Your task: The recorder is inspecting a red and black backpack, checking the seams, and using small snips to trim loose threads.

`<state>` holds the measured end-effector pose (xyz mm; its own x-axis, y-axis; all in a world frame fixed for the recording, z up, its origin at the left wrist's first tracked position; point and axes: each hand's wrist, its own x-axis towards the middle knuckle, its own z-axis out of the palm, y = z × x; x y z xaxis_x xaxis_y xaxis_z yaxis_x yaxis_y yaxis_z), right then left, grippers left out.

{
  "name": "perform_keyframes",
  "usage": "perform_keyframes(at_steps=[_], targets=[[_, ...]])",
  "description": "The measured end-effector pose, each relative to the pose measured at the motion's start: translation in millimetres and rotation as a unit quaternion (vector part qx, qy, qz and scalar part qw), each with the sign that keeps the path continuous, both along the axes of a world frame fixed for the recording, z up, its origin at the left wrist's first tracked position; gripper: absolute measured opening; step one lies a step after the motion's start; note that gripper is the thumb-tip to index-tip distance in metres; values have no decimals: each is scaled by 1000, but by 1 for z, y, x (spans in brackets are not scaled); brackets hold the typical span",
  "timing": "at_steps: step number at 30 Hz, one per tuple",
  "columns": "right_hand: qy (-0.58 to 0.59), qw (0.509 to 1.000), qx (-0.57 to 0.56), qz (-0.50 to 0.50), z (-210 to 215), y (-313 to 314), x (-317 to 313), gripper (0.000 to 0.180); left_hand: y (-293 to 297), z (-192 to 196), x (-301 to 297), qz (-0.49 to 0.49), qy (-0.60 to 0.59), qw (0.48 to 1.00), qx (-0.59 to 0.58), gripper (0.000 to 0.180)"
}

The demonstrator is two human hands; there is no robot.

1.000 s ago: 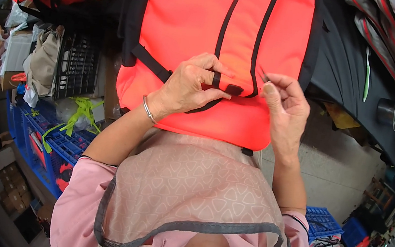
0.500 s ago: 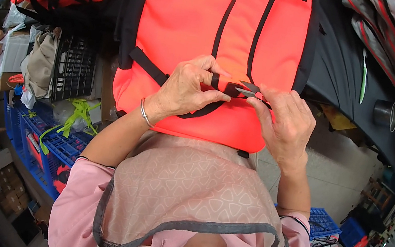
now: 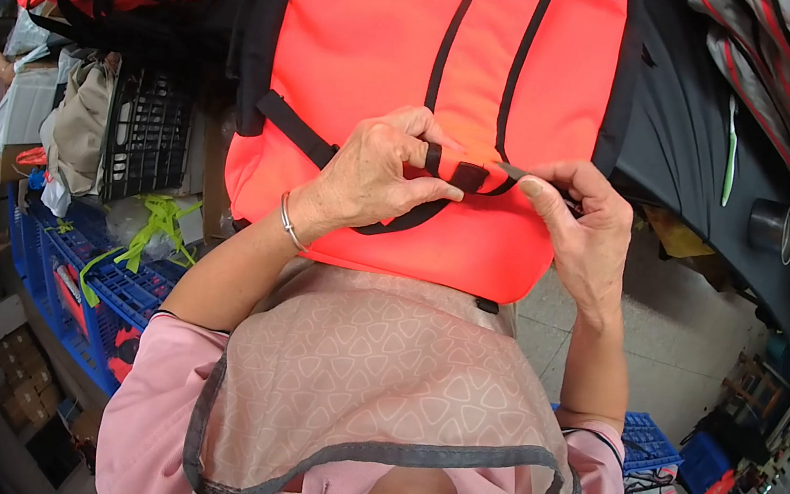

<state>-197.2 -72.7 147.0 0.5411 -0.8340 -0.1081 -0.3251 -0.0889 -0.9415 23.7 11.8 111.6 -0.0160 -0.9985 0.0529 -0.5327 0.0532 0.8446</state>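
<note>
Left hand (image 3: 376,169): pinching black-patched orange fabric strip end (image 3: 452,168), apparently to steady it | Right hand (image 3: 581,218): narrow grip on small pointed grey metal blade (image 3: 511,170), likely for control, tip beside strip's right edge | Coral-red fabric backpack (image 3: 366,61): beneath hands, over black-covered desk (image 3: 678,135) | Silver metal cup (image 3: 771,229): right

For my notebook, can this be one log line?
left hand: pinching orange strap end | right hand: holding bladed tool | red bag: beneath both
</note>
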Motion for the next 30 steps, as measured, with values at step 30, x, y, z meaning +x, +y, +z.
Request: perform_keyframes(at_steps=[30], targets=[[20, 897, -442, -9, -34, 0, 9, 29, -10, -9, -29, 88, -16, 987, -136, 21]])
